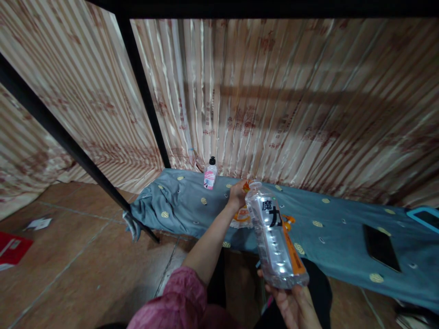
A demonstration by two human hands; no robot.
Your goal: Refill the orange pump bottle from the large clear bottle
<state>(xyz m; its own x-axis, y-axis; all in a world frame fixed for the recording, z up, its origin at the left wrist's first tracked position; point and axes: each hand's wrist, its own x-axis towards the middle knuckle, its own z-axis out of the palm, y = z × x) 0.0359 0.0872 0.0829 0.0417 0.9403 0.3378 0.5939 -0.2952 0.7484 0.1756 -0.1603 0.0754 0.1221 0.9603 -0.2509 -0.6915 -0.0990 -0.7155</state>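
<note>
A large clear plastic bottle (274, 237) with a silver and orange label is tilted in front of me, its open neck toward the upper left. My right hand (291, 301) holds it from below at its base. My left hand (237, 194) is closed beside the neck, with a small orange cap (246, 186) at its fingertips. Behind the bottle, an orange and clear wrapper (242, 216) lies on the grey-green cloth. Small orange pieces (288, 222) show just right of the bottle.
The cloth-covered surface (185, 201) bears a pink-labelled bottle (210, 174) with a black top, a dark phone (381, 246) and a blue-edged object (425, 218). Black metal posts (142, 82) stand at the left. A red box (13, 249) lies on the tiled floor.
</note>
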